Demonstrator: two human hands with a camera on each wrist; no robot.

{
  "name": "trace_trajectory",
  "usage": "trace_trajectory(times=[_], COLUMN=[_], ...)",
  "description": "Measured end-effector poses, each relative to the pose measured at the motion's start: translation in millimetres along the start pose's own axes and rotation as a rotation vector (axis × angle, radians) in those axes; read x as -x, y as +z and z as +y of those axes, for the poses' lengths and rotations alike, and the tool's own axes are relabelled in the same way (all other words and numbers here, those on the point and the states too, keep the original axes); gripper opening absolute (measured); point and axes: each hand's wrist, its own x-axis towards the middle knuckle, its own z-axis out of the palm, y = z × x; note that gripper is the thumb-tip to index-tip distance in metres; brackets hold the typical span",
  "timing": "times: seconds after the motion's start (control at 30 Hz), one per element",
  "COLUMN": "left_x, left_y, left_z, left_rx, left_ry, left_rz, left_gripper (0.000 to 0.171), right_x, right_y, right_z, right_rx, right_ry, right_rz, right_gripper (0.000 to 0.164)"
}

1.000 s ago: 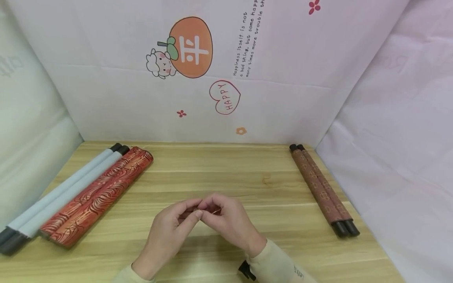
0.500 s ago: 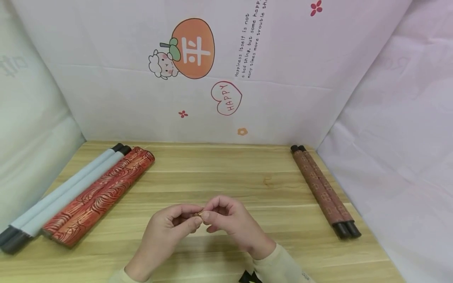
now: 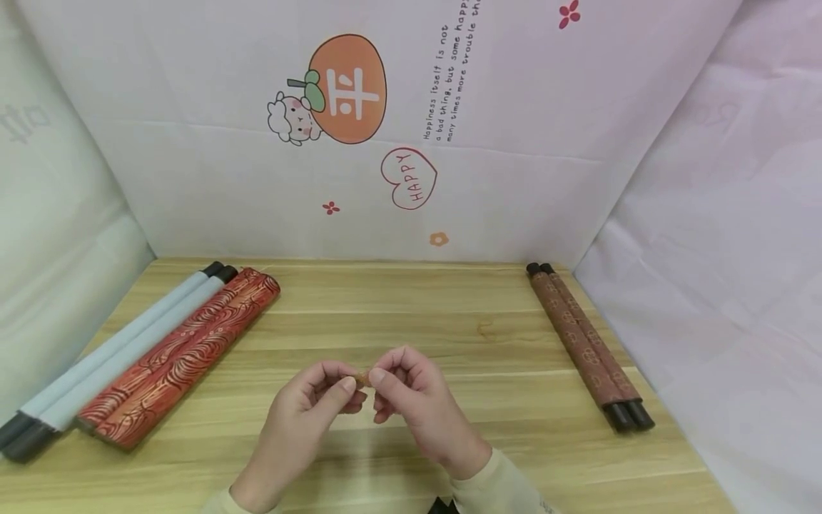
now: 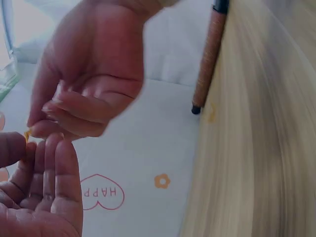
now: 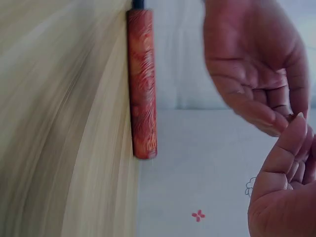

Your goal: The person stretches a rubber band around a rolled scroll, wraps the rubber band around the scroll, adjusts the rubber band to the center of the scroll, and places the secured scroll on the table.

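Between the fingertips of both hands, over the middle of the wooden table [image 3: 411, 300], is a small bunched orange-brown rubber band [image 3: 362, 379]. My left hand [image 3: 297, 408] pinches one side of it between thumb and forefinger, and my right hand [image 3: 425, 410] pinches the other side. In the left wrist view a bit of the yellowish band [image 4: 27, 133] shows at the fingertips; in the right wrist view the fingers mostly hide it. A thin, curved band like it [image 3: 485, 328] lies on the table beyond my right hand.
Two red patterned rolls [image 3: 186, 350] and two pale blue rolls with black ends [image 3: 122, 343] lie at the left. Two brown patterned rolls [image 3: 581, 343] lie along the right edge. A black object [image 3: 443, 506] shows by the right sleeve. White printed cloth [image 3: 501, 193] surrounds the table.
The hands have shifted slightly away from the body and their fingertips have drawn a little apart, so more of the band shows. The rolls have stayed put.
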Motion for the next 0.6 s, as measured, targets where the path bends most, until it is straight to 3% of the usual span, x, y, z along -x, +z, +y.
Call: trace_trajectory(times=[0.13,0.23,0.37,0.6], left_x=[-0.2,-1.5,-2.9,-3.6], left_y=[-0.3,1.0,3.5,6.6], left_z=[1.3,0.4,-1.3,-2.8], left_rx=[0.133,0.152,0.092,0.086], left_ry=[-0.017,0.009,0.031,-0.013], left_rz=[0.039,0.074,0.106,0.097], left_gripper=[0.022,0.022,0.021,0.023], right_x=[2.0,2.0,0.6,0.6], right_y=[4.6,6.6,5.8,1.0], right_z=[3.1,3.5,1.7,-1.0], right_rx=[0.208,0.277,0.267,0.199], right_ry=[-0.051,-0.059,-0.006,0.028], right_rz=[-0.004,0.005,0.043,0.08], right_gripper=[0.012,0.011,0.014,0.015])
